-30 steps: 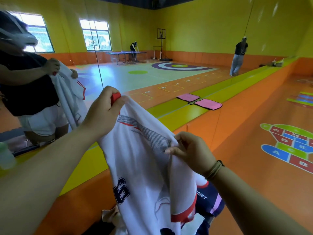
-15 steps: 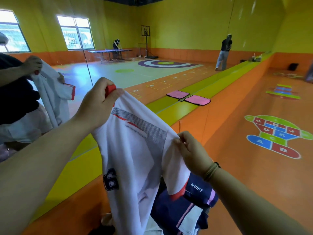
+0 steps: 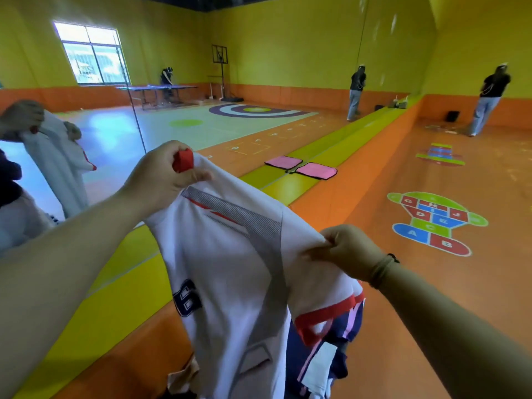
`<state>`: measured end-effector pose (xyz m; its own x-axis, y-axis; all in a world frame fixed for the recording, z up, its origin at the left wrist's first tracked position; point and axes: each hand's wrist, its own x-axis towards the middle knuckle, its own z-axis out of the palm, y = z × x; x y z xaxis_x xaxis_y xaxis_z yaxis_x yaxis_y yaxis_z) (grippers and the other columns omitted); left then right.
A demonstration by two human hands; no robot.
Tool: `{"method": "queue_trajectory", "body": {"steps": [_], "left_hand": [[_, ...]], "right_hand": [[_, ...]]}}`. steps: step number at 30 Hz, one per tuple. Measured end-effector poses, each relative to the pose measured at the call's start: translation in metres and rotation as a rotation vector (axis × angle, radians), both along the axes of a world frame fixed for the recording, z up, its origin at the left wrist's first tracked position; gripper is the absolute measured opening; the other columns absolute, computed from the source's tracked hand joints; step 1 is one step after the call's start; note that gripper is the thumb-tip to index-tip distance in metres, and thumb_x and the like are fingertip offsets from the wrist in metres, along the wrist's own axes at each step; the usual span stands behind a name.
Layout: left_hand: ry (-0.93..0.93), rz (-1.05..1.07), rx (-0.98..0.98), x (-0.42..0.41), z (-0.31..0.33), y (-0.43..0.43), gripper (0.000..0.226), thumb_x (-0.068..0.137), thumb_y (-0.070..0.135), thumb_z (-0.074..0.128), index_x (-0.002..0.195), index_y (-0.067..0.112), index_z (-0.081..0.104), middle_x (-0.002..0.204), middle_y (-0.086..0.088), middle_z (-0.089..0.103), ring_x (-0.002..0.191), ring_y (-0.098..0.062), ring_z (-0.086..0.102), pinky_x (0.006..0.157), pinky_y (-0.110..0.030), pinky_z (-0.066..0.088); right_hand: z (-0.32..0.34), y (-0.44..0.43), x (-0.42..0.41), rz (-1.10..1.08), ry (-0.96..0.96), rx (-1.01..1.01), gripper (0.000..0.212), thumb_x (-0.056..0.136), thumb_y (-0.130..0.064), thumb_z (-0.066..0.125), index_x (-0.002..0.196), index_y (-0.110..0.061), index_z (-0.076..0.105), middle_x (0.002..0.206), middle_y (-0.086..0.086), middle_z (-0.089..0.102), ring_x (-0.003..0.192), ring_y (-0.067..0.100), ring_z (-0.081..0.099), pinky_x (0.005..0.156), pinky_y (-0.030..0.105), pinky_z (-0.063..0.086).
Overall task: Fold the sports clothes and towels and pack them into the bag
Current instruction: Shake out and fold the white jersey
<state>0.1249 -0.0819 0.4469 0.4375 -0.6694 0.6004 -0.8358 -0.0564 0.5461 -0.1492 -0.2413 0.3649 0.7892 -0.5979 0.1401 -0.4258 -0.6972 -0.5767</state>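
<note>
White jersey with red trim and a grey mesh band (image 3: 230, 269) hangs in mid-air. The left hand (image 3: 161, 177) grips its red-edged corner and the right hand (image 3: 348, 251) pinches the opposite shoulder. Level both hands and pull the cloth taut before folding.

Jersey (image 3: 230, 269) smooth matt cloth; floor (image 3: 431, 298) glossy.

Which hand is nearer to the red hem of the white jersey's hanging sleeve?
Right. The right hand pinches the white jersey just above that red hem; the left hand grips the far upper corner.
</note>
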Motion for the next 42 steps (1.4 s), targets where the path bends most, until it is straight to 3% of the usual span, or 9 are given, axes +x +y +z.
{"method": "queue_trajectory", "body": {"steps": [4,9,12,17,20,26,31,38,42], "left_hand": [[-0.033,-0.003,0.092,0.000,0.010,0.000,0.035,0.063,0.038,0.080,0.072,0.015,0.056,0.073,-0.011,0.051,0.068,-0.021,0.040,0.055,-0.023,0.033],[-0.116,-0.091,0.251,0.006,0.026,-0.008,0.027,0.077,0.028,0.075,0.085,0.003,0.067,0.079,-0.017,0.063,0.069,-0.023,0.050,0.059,-0.026,0.035],[-0.165,-0.129,0.341,0.010,0.032,-0.018,0.026,0.081,0.030,0.070,0.087,0.004,0.070,0.084,-0.016,0.066,0.079,-0.030,0.057,0.060,-0.027,0.037],[-0.230,-0.107,0.322,0.011,0.052,-0.031,0.020,0.086,0.027,0.066,0.083,0.007,0.068,0.077,-0.010,0.063,0.067,-0.023,0.054,0.060,-0.030,0.037],[-0.202,-0.106,0.344,0.013,0.066,-0.041,0.017,0.089,0.024,0.063,0.080,0.010,0.061,0.071,-0.013,0.064,0.051,-0.020,0.061,0.054,-0.031,0.046],[0.341,-0.203,0.230,-0.002,0.079,-0.074,0.016,0.094,0.023,0.057,0.106,0.014,0.051,0.089,-0.016,0.058,0.050,-0.029,0.068,0.036,-0.031,0.051],[0.411,-0.219,0.159,-0.008,0.076,-0.121,0.011,0.095,0.016,0.055,0.103,0.019,0.048,0.093,-0.017,0.058,0.055,-0.030,0.069,0.046,-0.045,0.055],[0.402,-0.165,0.061,-0.020,0.052,-0.234,0.007,0.095,0.012,0.053,0.101,0.014,0.050,0.083,-0.014,0.057,0.049,-0.011,0.065,0.062,-0.032,0.056],[0.278,-0.135,-0.134,-0.027,0.060,-0.299,0.011,0.090,0.012,0.058,0.098,0.017,0.053,0.091,-0.011,0.055,0.078,-0.029,0.064,0.077,-0.040,0.057]], "right_hand": [[0.020,-0.004,-0.017,-0.062,0.043,0.014,0.020,0.077,-0.037,0.073,0.064,-0.023,0.068,0.053,-0.009,0.059,0.053,0.003,0.048,0.059,0.026,0.041],[0.044,-0.004,-0.032,-0.162,0.191,-0.217,0.008,0.080,-0.039,0.070,0.079,-0.032,0.073,0.065,-0.012,0.063,0.069,0.015,0.057,0.068,0.029,0.047],[0.054,-0.007,-0.034,-0.270,0.390,-0.367,0.026,0.084,-0.044,0.062,0.093,-0.023,0.074,0.088,0.005,0.070,0.083,0.025,0.062,0.076,0.040,0.051],[0.074,-0.002,-0.041,-0.299,0.242,-0.086,0.017,0.089,-0.007,0.056,0.086,-0.018,0.070,0.069,-0.002,0.067,0.047,0.005,0.063,0.051,0.018,0.049],[0.082,-0.005,-0.044,-0.311,0.145,0.120,0.017,0.092,-0.001,0.049,0.087,-0.006,0.064,0.075,0.009,0.067,0.053,0.014,0.069,0.036,0.020,0.042],[0.093,-0.035,-0.044,-0.365,-0.051,0.387,0.016,0.094,-0.001,0.047,0.093,-0.004,0.062,0.090,0.029,0.069,0.070,0.034,0.071,0.051,0.035,0.058],[0.081,-0.088,-0.045,-0.398,-0.129,0.430,0.023,0.091,0.007,0.041,0.084,-0.007,0.058,0.076,0.025,0.065,0.060,0.029,0.068,0.068,0.047,0.058],[0.057,-0.210,-0.032,-0.480,-0.115,-0.019,0.031,0.086,0.002,0.043,0.063,-0.017,0.050,0.066,0.011,0.054,0.068,0.025,0.051,0.064,0.040,0.045],[0.067,-0.278,-0.028,-0.553,-0.295,-0.250,0.020,0.092,-0.004,0.046,0.099,-0.008,0.064,0.099,0.021,0.064,0.095,0.036,0.057,0.076,0.037,0.039]]}}
